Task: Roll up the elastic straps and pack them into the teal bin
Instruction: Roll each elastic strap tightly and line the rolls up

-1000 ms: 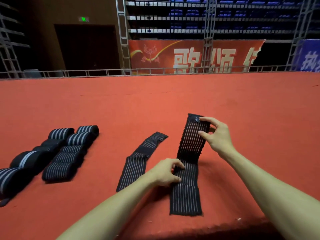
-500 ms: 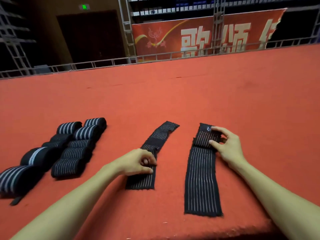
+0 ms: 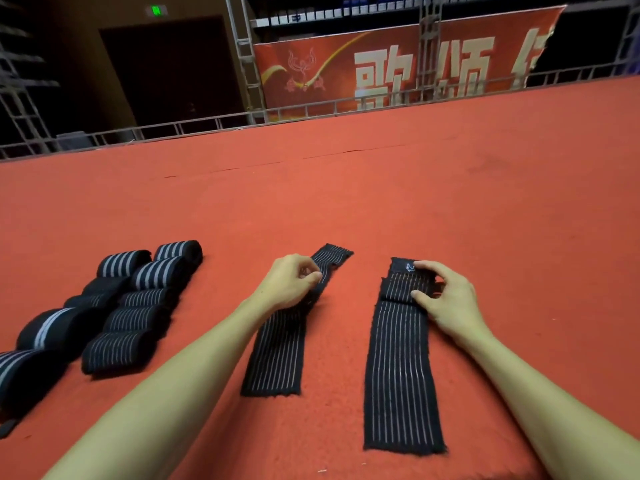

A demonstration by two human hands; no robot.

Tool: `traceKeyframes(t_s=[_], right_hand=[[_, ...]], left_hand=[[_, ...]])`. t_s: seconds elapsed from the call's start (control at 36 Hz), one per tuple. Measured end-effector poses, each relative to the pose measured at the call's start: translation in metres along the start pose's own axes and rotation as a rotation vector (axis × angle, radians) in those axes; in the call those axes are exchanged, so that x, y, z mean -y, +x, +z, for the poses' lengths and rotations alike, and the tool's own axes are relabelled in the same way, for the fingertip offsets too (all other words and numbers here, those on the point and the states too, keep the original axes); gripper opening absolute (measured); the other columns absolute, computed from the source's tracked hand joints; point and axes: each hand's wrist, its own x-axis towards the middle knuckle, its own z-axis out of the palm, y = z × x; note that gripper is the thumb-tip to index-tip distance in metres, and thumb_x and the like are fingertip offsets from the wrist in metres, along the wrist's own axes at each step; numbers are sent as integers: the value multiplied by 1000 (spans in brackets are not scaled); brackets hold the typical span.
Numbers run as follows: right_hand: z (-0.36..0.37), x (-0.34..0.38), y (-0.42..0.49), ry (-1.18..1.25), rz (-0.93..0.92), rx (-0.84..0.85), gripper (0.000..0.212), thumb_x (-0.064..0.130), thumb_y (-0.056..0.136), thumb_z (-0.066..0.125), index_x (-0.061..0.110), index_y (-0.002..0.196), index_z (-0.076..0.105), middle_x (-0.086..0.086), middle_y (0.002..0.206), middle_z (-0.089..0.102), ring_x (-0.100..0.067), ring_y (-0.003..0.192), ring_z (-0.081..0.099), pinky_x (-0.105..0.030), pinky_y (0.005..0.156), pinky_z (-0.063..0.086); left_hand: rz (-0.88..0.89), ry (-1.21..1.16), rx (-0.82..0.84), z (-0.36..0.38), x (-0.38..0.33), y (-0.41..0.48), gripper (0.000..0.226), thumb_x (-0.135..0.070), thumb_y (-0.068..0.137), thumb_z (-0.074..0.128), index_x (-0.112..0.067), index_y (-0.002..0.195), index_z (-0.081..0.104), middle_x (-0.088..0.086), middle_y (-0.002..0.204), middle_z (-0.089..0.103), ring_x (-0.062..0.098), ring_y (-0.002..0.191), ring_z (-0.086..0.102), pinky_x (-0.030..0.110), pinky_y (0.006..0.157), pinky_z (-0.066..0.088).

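Note:
Two black elastic straps with thin pale stripes lie flat on the red carpeted surface. The wider strap (image 3: 401, 375) runs toward me on the right; its far end is folded over, and my right hand (image 3: 446, 299) pinches that fold. The narrower strap (image 3: 277, 355) lies left of it at a slight angle. My left hand (image 3: 291, 282) pinches it near its far end. No teal bin is in view.
Several rolled black straps (image 3: 138, 306) lie in two rows on the left, with larger rolls (image 3: 52, 327) at the left edge. The red carpet (image 3: 381, 202) stretches far ahead to a metal railing (image 3: 207, 124) and a red banner. The carpet's front edge drops off just before me.
My left hand let go of the wider strap, moved to the narrower one, then slid up to its far end. The wider strap was lowered flat, its far end folded under my right hand.

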Motion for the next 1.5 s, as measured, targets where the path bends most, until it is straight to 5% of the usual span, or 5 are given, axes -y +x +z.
traceKeyframes(t_s=[0.61,0.94,1.22,1.42,1.5], right_hand=[[8,-16,13,201,77,1,52,0,72,76,38,106,68,15,103,71,-8,92,68,-45,93,54],[6,-16,10,257,107,4,52,0,73,76,40,106,68,13,99,72,-9,86,69,-37,83,55],[6,-14,10,279,156,20,51,1,76,76,41,106,67,10,102,71,-10,88,69,-29,71,51],[6,-14,11,238,161,10,52,4,75,77,42,109,66,12,104,71,-11,93,69,-43,87,58],[5,-13,10,234,160,9,51,3,76,77,39,110,67,12,106,71,-10,94,68,-44,90,57]], left_hand=[[47,217,226,62,29,145,39,-10,100,49,-9,139,55,15,138,51,30,131,47,27,107,30],[69,348,231,61,30,152,7,-21,97,56,-20,103,52,-2,110,53,29,107,38,46,98,37],[281,128,170,51,39,127,12,-11,97,58,-16,92,49,-1,86,48,22,81,46,33,72,35],[270,-32,100,36,22,111,12,-10,97,57,-15,90,50,0,91,52,4,77,45,11,69,35],[278,-60,101,28,13,101,10,-11,97,60,-17,92,52,1,96,56,6,80,48,17,73,36]])
